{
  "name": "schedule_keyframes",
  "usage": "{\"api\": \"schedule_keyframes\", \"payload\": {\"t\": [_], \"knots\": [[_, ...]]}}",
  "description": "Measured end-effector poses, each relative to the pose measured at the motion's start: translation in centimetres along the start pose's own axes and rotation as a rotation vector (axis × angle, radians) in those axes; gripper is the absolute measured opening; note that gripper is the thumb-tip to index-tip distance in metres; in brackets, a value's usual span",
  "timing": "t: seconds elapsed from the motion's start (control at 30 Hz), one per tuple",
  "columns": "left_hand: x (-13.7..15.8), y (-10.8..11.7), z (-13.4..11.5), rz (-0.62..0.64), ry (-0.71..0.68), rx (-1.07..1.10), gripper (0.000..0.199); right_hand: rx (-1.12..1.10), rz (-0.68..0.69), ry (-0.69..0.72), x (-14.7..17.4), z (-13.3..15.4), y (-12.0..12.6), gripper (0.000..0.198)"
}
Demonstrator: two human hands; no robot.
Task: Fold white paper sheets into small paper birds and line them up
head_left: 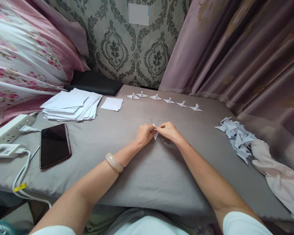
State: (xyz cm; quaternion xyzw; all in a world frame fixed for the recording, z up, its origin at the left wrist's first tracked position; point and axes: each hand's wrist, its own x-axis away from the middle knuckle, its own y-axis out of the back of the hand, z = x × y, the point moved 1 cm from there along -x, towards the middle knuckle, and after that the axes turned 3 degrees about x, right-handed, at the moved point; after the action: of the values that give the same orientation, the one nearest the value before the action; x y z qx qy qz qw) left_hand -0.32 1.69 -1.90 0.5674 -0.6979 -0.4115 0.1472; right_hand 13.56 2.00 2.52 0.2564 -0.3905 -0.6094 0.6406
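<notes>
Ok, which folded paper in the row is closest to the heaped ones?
The row's rightmost folded paper; it ends the row toward the pile, with the other five farther left.

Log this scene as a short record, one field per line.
Left hand: pinching a small folded paper
Right hand: fingertips on that same paper
Left forearm: pale bangle
Beyond hands: row of six folded pieces
Left side: large paper stack, smaller paper stack, dark-screened phone
Right side: heap of folded papers
Surface: grey cloth
</notes>
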Motion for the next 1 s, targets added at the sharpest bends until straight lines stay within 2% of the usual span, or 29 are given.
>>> {"api": "schedule_keyframes", "payload": {"t": [0.23, 0.4, 0.53, 1.0], "knots": [[0.0, 0.2, 0.1, 0.006, 0.009, 0.034, 0.017, -0.206, 0.084, -0.092, -0.4, -0.6, -0.7, 0.016], [0.1, 0.3, 0.2, 0.016, 0.001, 0.034, 0.018, -0.430, 0.204, -0.173, 0.2, -0.7, -0.3, 0.016], [0.2, 0.1, 0.5, 0.015, -0.036, 0.033, 0.018, -0.557, 0.247, -0.223, 0.6, -1.0, 0.0, 0.018], [0.3, 0.5, 0.1, 0.031, 0.016, 0.067, 0.018, -0.652, 0.247, -0.274, 0.9, -1.4, -0.1, 0.014]]}}
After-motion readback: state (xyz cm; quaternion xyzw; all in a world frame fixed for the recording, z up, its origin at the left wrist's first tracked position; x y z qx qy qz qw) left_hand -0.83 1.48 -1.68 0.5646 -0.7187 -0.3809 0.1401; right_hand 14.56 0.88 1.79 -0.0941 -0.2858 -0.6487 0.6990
